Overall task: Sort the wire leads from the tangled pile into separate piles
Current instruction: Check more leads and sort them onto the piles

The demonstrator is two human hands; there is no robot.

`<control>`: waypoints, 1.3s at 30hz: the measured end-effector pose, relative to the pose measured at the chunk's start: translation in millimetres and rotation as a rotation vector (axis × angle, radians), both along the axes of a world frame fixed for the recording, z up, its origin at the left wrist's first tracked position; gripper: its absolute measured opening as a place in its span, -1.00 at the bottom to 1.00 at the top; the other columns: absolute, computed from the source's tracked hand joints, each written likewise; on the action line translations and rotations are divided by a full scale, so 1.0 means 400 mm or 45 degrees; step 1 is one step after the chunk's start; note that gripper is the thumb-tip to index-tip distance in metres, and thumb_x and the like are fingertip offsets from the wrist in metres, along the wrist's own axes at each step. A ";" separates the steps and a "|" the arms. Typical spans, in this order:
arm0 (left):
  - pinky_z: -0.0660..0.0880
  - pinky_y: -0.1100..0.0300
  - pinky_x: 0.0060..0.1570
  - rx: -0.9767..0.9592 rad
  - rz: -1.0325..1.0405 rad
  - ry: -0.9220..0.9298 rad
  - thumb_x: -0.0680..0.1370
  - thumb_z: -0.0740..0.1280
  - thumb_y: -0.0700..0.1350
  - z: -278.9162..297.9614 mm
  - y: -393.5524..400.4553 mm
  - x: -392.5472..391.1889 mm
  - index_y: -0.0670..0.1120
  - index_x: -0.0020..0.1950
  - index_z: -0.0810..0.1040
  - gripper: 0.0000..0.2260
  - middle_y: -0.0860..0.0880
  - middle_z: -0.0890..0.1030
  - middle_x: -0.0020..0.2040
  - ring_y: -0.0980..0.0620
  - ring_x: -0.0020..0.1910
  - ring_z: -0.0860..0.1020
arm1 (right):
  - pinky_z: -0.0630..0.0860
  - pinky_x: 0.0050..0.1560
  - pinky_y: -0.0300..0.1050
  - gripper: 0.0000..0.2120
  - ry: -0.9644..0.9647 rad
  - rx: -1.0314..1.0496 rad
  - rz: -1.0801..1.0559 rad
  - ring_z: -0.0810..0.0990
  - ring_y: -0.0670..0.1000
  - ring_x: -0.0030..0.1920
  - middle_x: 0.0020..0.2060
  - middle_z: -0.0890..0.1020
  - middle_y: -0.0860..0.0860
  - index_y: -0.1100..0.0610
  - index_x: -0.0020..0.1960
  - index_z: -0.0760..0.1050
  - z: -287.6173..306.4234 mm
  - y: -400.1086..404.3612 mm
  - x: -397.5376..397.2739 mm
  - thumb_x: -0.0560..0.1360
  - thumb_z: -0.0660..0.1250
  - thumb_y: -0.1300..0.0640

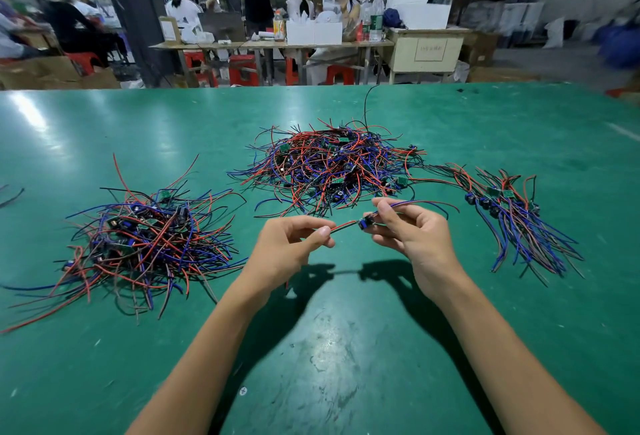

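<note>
The left hand (291, 244) pinches the red-and-black end of one lead (349, 225) between thumb and forefinger, its other fingers curled under. The right hand (412, 230) pinches the same lead just past its small dark module (365, 223), thumb and forefinger closed on the blue and black wires, which run on to the right over the knuckles; the remaining fingers are loosely bent, and whether they touch the module is hard to tell. Both hands hover above the green bench (329, 348), palms turned inward, forearms reaching in from the near edge, the lead stretched nearly level between them. Straight beyond the hands lies the tangled pile (329, 164), its nearest wires close to the fingertips. To the left sits a second loose pile (145, 240), well apart from the left hand. To the right a smaller bundle (512, 213) lies more combed, its wires fanning toward the near side. The bench between the forearms is bare and scuffed. Its far edge runs behind the tangled pile; past it stand tables, red stools and seated people.
</note>
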State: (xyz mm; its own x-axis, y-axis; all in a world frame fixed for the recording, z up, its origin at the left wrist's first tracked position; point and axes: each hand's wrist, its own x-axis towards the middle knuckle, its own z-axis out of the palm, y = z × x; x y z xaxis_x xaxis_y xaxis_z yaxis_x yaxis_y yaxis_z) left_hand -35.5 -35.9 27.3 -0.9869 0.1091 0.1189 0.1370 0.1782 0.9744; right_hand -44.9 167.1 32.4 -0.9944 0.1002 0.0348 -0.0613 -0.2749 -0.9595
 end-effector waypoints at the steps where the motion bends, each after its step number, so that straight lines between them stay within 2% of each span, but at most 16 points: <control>1: 0.31 0.32 -0.45 -0.023 0.012 0.019 0.61 0.37 -0.16 0.000 -0.001 -0.001 -0.06 0.08 0.69 -0.88 -0.02 0.73 -0.17 0.02 -0.42 0.31 | 0.61 -0.28 -0.27 -0.89 -0.002 -0.019 -0.016 0.75 0.06 -0.19 -0.16 0.73 0.10 0.16 0.03 0.66 0.002 0.002 -0.001 0.54 0.43 0.15; 7: 0.30 0.37 -0.40 -0.059 0.210 0.081 0.61 0.38 -0.12 -0.001 -0.019 -0.012 0.02 0.08 0.69 -0.88 0.02 0.70 -0.21 0.03 -0.31 0.34 | 0.63 -0.27 -0.27 -0.90 -0.042 -0.374 -0.190 0.74 0.03 -0.25 -0.20 0.73 0.10 0.20 0.07 0.59 0.034 0.044 -0.026 0.58 0.37 0.21; 13: 0.34 0.25 -0.32 0.010 0.247 0.019 0.64 0.32 -0.11 0.003 -0.024 -0.012 0.03 0.09 0.68 -0.85 0.02 0.68 -0.20 0.23 -0.45 0.41 | 0.64 -0.21 -0.26 -0.96 0.013 -0.736 -0.484 0.73 0.03 -0.20 -0.13 0.72 0.13 0.16 -0.01 0.52 0.132 0.180 -0.132 0.62 0.30 0.23; 15: 0.33 0.29 -0.39 0.014 0.240 -0.016 0.64 0.30 -0.14 0.006 -0.023 -0.011 0.03 0.07 0.69 -0.83 0.01 0.69 -0.18 0.09 -0.42 0.39 | 0.60 0.04 -0.31 -0.87 0.014 -0.834 -0.593 0.71 0.02 0.01 0.04 0.69 0.14 0.10 -0.06 0.46 0.134 0.237 -0.157 0.67 0.23 0.21; 17: 0.32 0.35 -0.47 0.032 0.228 -0.041 0.64 0.29 -0.18 0.007 -0.020 -0.009 0.02 0.05 0.69 -0.81 -0.02 0.70 -0.17 0.03 -0.42 0.35 | 0.33 0.36 -0.38 -0.76 -0.028 -0.949 -0.658 0.53 0.01 0.37 0.22 0.60 0.17 0.11 -0.14 0.37 0.110 0.275 -0.159 0.70 0.13 0.21; 20: 0.32 0.37 -0.48 0.008 0.222 -0.060 0.63 0.28 -0.21 0.008 -0.017 -0.010 0.02 0.04 0.69 -0.79 -0.02 0.71 -0.16 0.02 -0.42 0.36 | 0.30 0.33 -0.42 -0.87 -0.211 -0.917 -0.759 0.49 -0.06 0.37 0.40 0.50 0.12 0.19 0.05 0.45 0.064 0.276 -0.129 0.70 0.16 0.20; 21: 0.33 0.37 -0.48 0.001 0.219 -0.064 0.63 0.28 -0.21 0.008 -0.017 -0.010 0.02 0.03 0.69 -0.78 -0.02 0.71 -0.16 0.02 -0.41 0.37 | 0.33 0.29 -0.43 -0.86 -0.235 -0.961 -0.748 0.50 -0.01 0.36 0.42 0.48 0.13 0.22 0.18 0.46 0.060 0.267 -0.120 0.70 0.18 0.21; 23: 0.34 0.38 -0.48 -0.010 0.212 -0.068 0.63 0.28 -0.22 0.006 -0.015 -0.010 0.03 0.03 0.69 -0.78 -0.03 0.71 -0.16 0.03 -0.42 0.39 | 0.33 0.20 -0.58 -0.78 -0.255 -0.957 -0.628 0.47 0.21 0.39 0.39 0.46 0.32 0.33 0.21 0.49 0.049 0.236 -0.105 0.70 0.16 0.23; 24: 0.35 0.38 -0.47 -0.019 0.210 -0.069 0.63 0.27 -0.22 0.005 -0.015 -0.011 0.03 0.03 0.69 -0.77 -0.02 0.70 -0.16 0.04 -0.42 0.39 | 0.36 0.08 -0.63 -0.74 -0.292 -0.900 -0.579 0.45 0.30 0.37 0.35 0.47 0.39 0.39 0.24 0.49 0.045 0.214 -0.102 0.70 0.15 0.24; 26: 0.36 0.37 -0.47 -0.039 0.213 -0.077 0.62 0.27 -0.21 0.003 -0.014 -0.010 0.04 0.03 0.69 -0.77 0.01 0.71 -0.17 0.04 -0.43 0.40 | 0.50 -0.13 -0.51 -0.69 -0.297 -0.805 -0.425 0.58 0.24 0.22 0.25 0.55 0.36 0.42 0.36 0.42 0.033 0.165 -0.104 0.65 0.21 0.33; 28: 0.36 0.33 -0.47 -0.058 0.219 -0.083 0.62 0.28 -0.20 -0.001 -0.014 -0.009 0.05 0.03 0.69 -0.78 0.02 0.71 -0.18 0.02 -0.42 0.41 | 0.57 -0.25 -0.38 -0.65 -0.302 -0.343 -0.462 0.63 0.06 -0.11 -0.01 0.64 0.22 0.36 0.33 0.46 0.017 0.109 -0.116 0.55 0.32 0.41; 29: 0.36 0.31 -0.46 -0.073 0.223 -0.083 0.62 0.28 -0.20 -0.002 -0.013 -0.010 0.05 0.02 0.69 -0.78 0.02 0.71 -0.18 0.01 -0.41 0.41 | 0.61 -0.21 -0.27 -0.67 -0.288 -0.105 -0.447 0.59 0.03 -0.20 -0.10 0.65 0.16 0.28 0.28 0.52 0.008 0.085 -0.128 0.52 0.36 0.39; 31: 0.36 0.29 -0.45 -0.095 0.226 -0.082 0.62 0.28 -0.20 -0.006 -0.011 -0.011 0.05 0.01 0.69 -0.78 0.01 0.71 -0.18 0.00 -0.40 0.42 | 0.63 0.02 0.03 -0.75 -0.190 0.509 -0.410 0.62 0.09 -0.15 -0.06 0.68 0.11 0.14 0.18 0.59 -0.027 0.054 -0.160 0.50 0.42 0.27; 33: 0.35 0.29 -0.45 -0.100 0.223 -0.082 0.63 0.27 -0.21 -0.010 -0.010 -0.012 0.04 0.00 0.69 -0.77 0.00 0.70 -0.20 0.00 -0.39 0.42 | 0.57 0.15 0.14 -0.75 -0.133 0.864 -0.401 0.65 0.16 -0.01 0.03 0.66 0.09 0.07 0.17 0.55 -0.046 0.041 -0.187 0.51 0.44 0.12; 37: 0.36 0.27 -0.43 -0.147 0.210 -0.058 0.62 0.28 -0.20 -0.014 -0.009 -0.015 0.04 -0.01 0.69 -0.78 0.00 0.71 -0.21 0.00 -0.40 0.42 | 0.48 0.15 -0.03 -0.63 -0.071 1.260 -0.418 0.58 0.13 0.12 0.09 0.60 0.09 0.05 0.31 0.52 -0.051 0.036 -0.257 0.55 0.39 -0.04; 39: 0.38 0.26 -0.41 -0.160 0.205 -0.054 0.62 0.28 -0.20 -0.019 -0.008 -0.017 0.05 -0.02 0.69 -0.78 0.01 0.71 -0.22 0.00 -0.40 0.43 | 0.42 0.04 -0.06 -0.78 -0.051 1.381 -0.444 0.58 0.18 0.11 0.05 0.55 0.10 0.03 0.14 0.65 -0.058 0.039 -0.279 0.56 0.39 -0.03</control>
State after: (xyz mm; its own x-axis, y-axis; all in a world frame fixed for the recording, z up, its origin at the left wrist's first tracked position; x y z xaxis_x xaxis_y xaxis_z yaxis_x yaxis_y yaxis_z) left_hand -42.3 -39.2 19.8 -0.9966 -0.0393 0.0725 0.0565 0.3150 0.9474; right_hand -156.6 182.5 9.3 -0.9206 0.3078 0.2403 0.0644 0.7265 -0.6841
